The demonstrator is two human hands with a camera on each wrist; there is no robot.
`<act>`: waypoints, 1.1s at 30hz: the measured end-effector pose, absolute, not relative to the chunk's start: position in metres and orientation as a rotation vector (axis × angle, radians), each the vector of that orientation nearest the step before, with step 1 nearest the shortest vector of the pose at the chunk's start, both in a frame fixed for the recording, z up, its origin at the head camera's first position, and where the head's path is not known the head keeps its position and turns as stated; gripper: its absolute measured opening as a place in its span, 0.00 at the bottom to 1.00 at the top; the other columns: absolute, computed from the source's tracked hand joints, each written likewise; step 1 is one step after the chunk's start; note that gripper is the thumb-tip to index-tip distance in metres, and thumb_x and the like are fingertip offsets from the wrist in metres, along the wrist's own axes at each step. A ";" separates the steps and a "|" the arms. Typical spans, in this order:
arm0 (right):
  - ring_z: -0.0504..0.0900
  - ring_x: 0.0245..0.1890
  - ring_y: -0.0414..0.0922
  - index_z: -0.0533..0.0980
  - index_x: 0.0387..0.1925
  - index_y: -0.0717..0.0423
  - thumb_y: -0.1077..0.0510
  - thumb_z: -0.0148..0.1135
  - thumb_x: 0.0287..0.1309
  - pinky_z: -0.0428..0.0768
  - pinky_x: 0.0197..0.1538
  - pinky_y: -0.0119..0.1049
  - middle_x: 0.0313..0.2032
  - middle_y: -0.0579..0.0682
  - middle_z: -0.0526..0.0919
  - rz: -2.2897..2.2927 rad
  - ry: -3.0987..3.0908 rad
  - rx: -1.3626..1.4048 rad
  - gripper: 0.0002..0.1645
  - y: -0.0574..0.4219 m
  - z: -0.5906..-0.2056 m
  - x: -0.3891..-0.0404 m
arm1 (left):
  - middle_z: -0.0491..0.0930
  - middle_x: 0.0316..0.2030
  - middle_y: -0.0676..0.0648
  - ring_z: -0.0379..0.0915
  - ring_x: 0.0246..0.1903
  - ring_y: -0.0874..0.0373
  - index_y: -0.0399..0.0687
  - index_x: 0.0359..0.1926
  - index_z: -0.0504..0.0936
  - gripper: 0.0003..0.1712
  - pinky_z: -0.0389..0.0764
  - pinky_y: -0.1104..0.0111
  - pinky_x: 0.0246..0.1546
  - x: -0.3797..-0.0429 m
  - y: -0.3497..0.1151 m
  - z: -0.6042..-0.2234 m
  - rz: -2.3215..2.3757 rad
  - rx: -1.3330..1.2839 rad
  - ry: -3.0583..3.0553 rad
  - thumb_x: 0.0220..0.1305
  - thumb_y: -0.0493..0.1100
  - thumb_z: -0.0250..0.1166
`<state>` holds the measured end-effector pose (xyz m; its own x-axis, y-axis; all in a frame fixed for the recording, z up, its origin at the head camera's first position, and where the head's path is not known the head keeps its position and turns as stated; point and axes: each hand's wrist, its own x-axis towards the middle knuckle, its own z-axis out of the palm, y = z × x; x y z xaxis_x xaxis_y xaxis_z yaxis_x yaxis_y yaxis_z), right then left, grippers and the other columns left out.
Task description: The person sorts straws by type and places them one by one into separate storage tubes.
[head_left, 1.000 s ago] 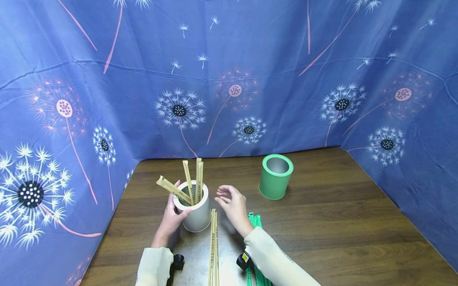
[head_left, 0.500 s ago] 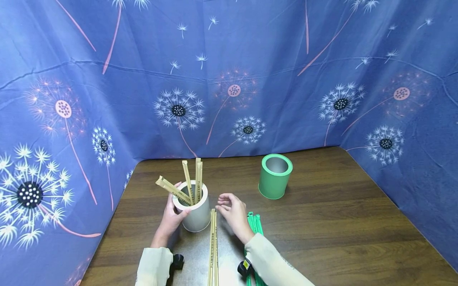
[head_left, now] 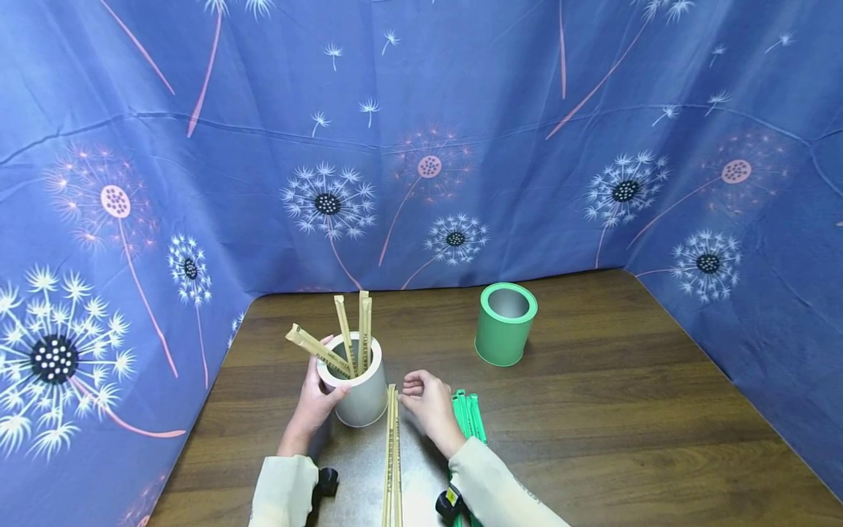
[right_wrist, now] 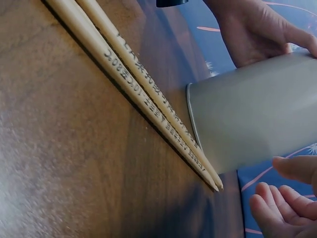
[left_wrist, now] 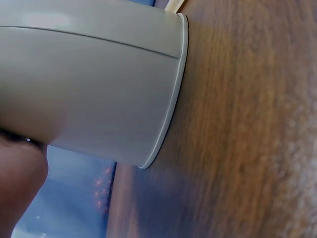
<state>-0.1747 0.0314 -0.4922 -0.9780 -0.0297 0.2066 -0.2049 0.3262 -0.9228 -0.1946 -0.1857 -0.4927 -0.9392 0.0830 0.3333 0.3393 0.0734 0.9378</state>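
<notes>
Left hand (head_left: 315,404): clamped on white can (head_left: 364,404) | right hand (head_left: 431,408): thumb and fingers apart | loose tan sticks (head_left: 390,454): 7 o'clock from right hand | green can (head_left: 502,339): 1 o'clock

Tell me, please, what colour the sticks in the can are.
The sticks are pale tan, clearest in the head view.

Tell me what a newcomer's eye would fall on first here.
Probably the blue dandelion-print backdrop rising behind the brown table. Next, likely the pale can left of center, gripped by the left hand, with tan sticks poking out of its top. The bright green can also stands out, farther back on the right.
</notes>
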 end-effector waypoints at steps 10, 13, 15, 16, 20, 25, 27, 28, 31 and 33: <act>0.87 0.30 0.49 0.79 0.35 0.70 0.70 0.71 0.42 0.83 0.35 0.29 0.31 0.61 0.87 1.583 -2.552 0.199 0.14 0.031 -0.496 -0.169 | 0.63 0.63 0.50 0.66 0.56 0.75 0.39 0.72 0.51 0.50 0.65 0.85 0.56 -0.193 -0.185 -0.491 -1.971 -0.422 -2.147 0.48 0.28 0.64; 0.87 0.28 0.47 0.79 0.34 0.69 0.69 0.72 0.41 0.82 0.34 0.28 0.30 0.59 0.87 1.535 -2.593 0.210 0.14 0.031 -0.497 -0.166 | 0.64 0.61 0.58 0.65 0.56 0.76 0.40 0.72 0.51 0.50 0.64 0.85 0.56 -0.193 -0.186 -0.491 -1.965 -0.415 -2.155 0.48 0.28 0.64; 0.86 0.27 0.45 0.79 0.33 0.69 0.69 0.71 0.40 0.81 0.33 0.27 0.29 0.58 0.86 1.513 -2.626 0.224 0.14 0.030 -0.498 -0.164 | 0.64 0.60 0.62 0.65 0.56 0.77 0.40 0.72 0.50 0.50 0.64 0.85 0.56 -0.193 -0.186 -0.491 -1.964 -0.417 -2.158 0.48 0.28 0.64; 0.86 0.26 0.44 0.79 0.33 0.68 0.69 0.71 0.40 0.81 0.32 0.26 0.28 0.57 0.86 1.514 -2.646 0.223 0.14 0.030 -0.498 -0.163 | 0.64 0.60 0.64 0.65 0.56 0.77 0.40 0.72 0.50 0.50 0.64 0.85 0.56 -0.193 -0.186 -0.491 -1.965 -0.418 -2.158 0.48 0.28 0.64; 0.84 0.24 0.41 0.79 0.30 0.67 0.69 0.70 0.36 0.79 0.30 0.26 0.25 0.55 0.86 1.481 -2.710 0.239 0.13 0.029 -0.499 -0.160 | 0.65 0.59 0.66 0.65 0.56 0.76 0.39 0.72 0.50 0.50 0.65 0.85 0.56 -0.194 -0.186 -0.491 -1.977 -0.423 -2.151 0.49 0.28 0.64; 0.81 0.24 0.39 0.79 0.27 0.63 0.66 0.72 0.33 0.76 0.30 0.28 0.23 0.51 0.85 1.378 -2.776 0.220 0.13 0.027 -0.500 -0.158 | 0.65 0.61 0.58 0.66 0.55 0.76 0.39 0.72 0.50 0.50 0.66 0.85 0.55 -0.193 -0.186 -0.491 -1.977 -0.408 -2.158 0.49 0.28 0.64; 0.79 0.23 0.38 0.78 0.26 0.62 0.66 0.73 0.33 0.75 0.30 0.28 0.23 0.51 0.85 1.356 -2.798 0.221 0.13 0.026 -0.499 -0.157 | 0.65 0.63 0.49 0.65 0.56 0.75 0.40 0.72 0.50 0.50 0.65 0.85 0.55 -0.193 -0.186 -0.491 -1.970 -0.405 -2.163 0.49 0.28 0.64; 0.78 0.23 0.37 0.78 0.26 0.62 0.65 0.74 0.33 0.75 0.29 0.28 0.23 0.51 0.84 1.352 -2.807 0.226 0.14 0.025 -0.499 -0.157 | 0.64 0.64 0.44 0.65 0.56 0.74 0.40 0.72 0.50 0.50 0.65 0.85 0.55 -0.193 -0.186 -0.491 -1.967 -0.403 -2.166 0.49 0.28 0.64; 0.75 0.21 0.35 0.77 0.25 0.63 0.64 0.75 0.34 0.73 0.27 0.27 0.21 0.49 0.84 1.351 -2.832 0.263 0.14 0.023 -0.499 -0.155 | 0.61 0.66 0.32 0.65 0.57 0.72 0.40 0.72 0.50 0.50 0.64 0.86 0.56 -0.193 -0.186 -0.491 -1.957 -0.406 -2.173 0.49 0.29 0.64; 0.72 0.20 0.34 0.77 0.23 0.62 0.62 0.76 0.34 0.71 0.25 0.27 0.19 0.48 0.82 1.335 -2.851 0.296 0.14 0.023 -0.498 -0.154 | 0.60 0.66 0.30 0.64 0.57 0.72 0.40 0.72 0.50 0.50 0.63 0.86 0.56 -0.193 -0.186 -0.491 -1.950 -0.410 -2.177 0.49 0.29 0.64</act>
